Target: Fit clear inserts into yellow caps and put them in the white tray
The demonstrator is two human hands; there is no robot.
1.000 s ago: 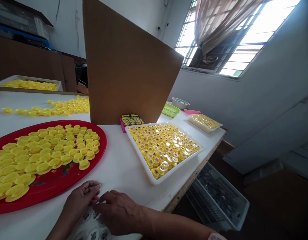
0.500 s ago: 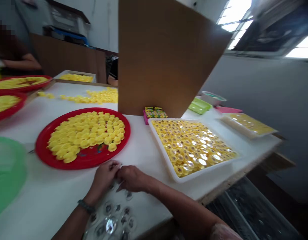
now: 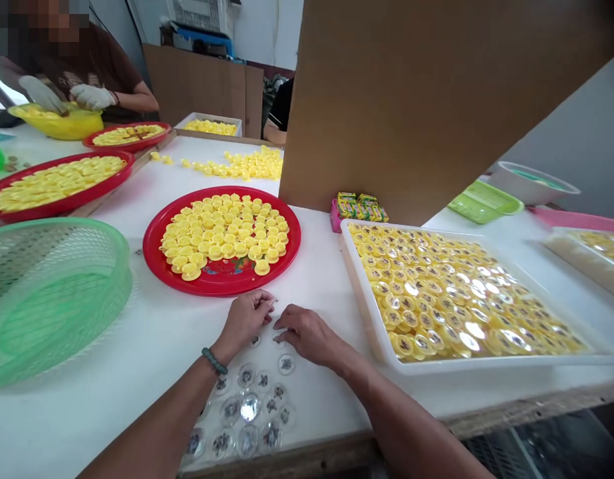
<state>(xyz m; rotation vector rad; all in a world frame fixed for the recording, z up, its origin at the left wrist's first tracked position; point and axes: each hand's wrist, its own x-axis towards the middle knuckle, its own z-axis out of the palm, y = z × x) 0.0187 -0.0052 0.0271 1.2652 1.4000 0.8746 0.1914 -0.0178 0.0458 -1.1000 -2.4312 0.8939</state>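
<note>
My left hand (image 3: 249, 316) is pinched on a small clear piece just below the red tray (image 3: 221, 287). Close on its right, my right hand (image 3: 307, 332) has its fingers bent down over the white table, at a small disc; its fingertips partly hide what they touch. Between and below my forearms lie several clear round discs (image 3: 230, 410) with dark printed pictures. Many yellow round pieces (image 3: 227, 229) fill most of the red tray. On the right, a white tray (image 3: 386, 346) holds rows of yellow pieces with printed clear tops.
A green basket (image 3: 62, 319) stands at left, with more red trays (image 3: 62, 203) behind. A brown board (image 3: 386, 100) rises beyond a pink box of small packets (image 3: 335, 216). A gloved person (image 3: 107, 66) works over a yellow bowl (image 3: 77, 123).
The view has swung left, so things sit farther right and the person and basket show more. My hands, touching before, are now slightly apart.
</note>
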